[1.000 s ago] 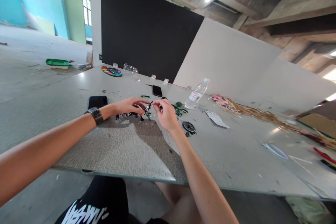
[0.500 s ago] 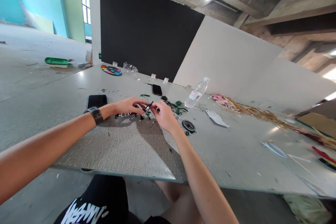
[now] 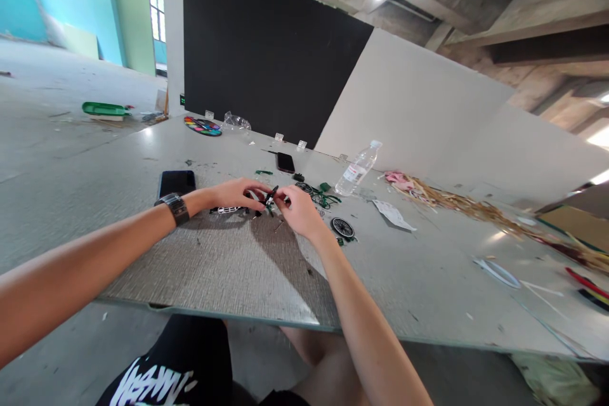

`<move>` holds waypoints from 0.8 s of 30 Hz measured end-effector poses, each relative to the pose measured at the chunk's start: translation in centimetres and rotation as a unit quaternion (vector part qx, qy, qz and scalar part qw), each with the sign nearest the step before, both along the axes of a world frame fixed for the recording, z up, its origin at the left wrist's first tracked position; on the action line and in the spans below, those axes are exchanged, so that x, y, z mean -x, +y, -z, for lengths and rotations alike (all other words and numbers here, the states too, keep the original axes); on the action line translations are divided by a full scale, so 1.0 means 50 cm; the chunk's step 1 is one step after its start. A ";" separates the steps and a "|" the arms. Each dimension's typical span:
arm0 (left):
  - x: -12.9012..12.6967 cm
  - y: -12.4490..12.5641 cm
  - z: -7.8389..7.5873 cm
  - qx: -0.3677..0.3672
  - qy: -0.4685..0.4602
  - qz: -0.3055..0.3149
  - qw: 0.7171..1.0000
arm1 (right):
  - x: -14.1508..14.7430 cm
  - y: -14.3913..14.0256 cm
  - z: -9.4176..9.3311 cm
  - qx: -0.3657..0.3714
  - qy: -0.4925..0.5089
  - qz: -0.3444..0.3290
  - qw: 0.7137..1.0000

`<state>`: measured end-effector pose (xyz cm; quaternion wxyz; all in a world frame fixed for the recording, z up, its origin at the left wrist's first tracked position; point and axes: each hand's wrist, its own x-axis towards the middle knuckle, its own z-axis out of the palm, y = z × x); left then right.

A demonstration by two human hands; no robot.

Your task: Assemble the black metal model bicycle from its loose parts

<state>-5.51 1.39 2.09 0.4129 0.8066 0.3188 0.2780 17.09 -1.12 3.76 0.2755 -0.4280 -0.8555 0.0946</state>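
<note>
In the head view, the left hand [image 3: 236, 193] and the right hand [image 3: 297, 209] meet over the counter [image 3: 214, 266], and their fingers [image 3: 259, 190] are pinched narrow on a small black and green part [image 3: 269, 198], which sits between the two sets of fingertips, a little above the surface. To do this step well, I think both hands should keep a light but firm pinch and stay low over the counter, so that the tiny piece cannot spring away; the wrists may rest on the surface for steadiness. Just right of the fingers lies a small black wheel [image 3: 342, 227], and behind them a green frame piece [image 3: 325, 198]. Left of the fingers is a black phone [image 3: 176, 183]; a second phone [image 3: 285, 162] lies further behind. Well to the right stand a plastic bottle [image 3: 358, 169] and a heap of straw [image 3: 457, 203]. The counter is grey and scratched, with scattered bits. The room is large and bare, with a black panel [image 3: 266, 51] behind and a concrete ceiling.
</note>
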 end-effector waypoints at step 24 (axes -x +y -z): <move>-0.007 0.000 0.005 -0.024 0.035 0.009 0.999 | -0.003 -0.005 -0.010 0.013 -0.011 -0.016 1.000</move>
